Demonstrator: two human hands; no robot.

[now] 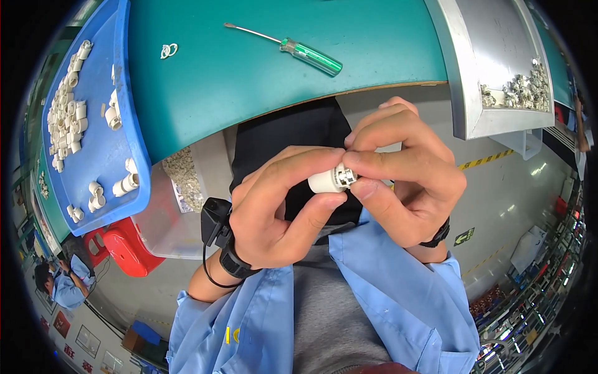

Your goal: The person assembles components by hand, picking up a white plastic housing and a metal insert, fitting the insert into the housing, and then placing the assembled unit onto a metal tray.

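Note:
Pinched between the thumb and fingers of my left hand [274, 206] is a small white cylindrical lamp socket [321, 182], lying on its side above my lap. Its right end carries a shiny metal contact piece [346, 176]. The thumb and forefinger of my right hand [405, 171] close on that metal end, so both hands meet at the part. Fingertips hide some of the contact piece. Beyond them, a screwdriver [314, 59] with a green handle lies on the green table [205, 81], its tip pointing left.
A blue tray [140, 165] at the left holds many white sockets. Two white rings [169, 50] lie on the table. Metal contacts fill part of a metal tray [464, 93] at the right. A red stool [131, 246] and a clear bin [171, 234] stand below left; a person [67, 283] sits farther off.

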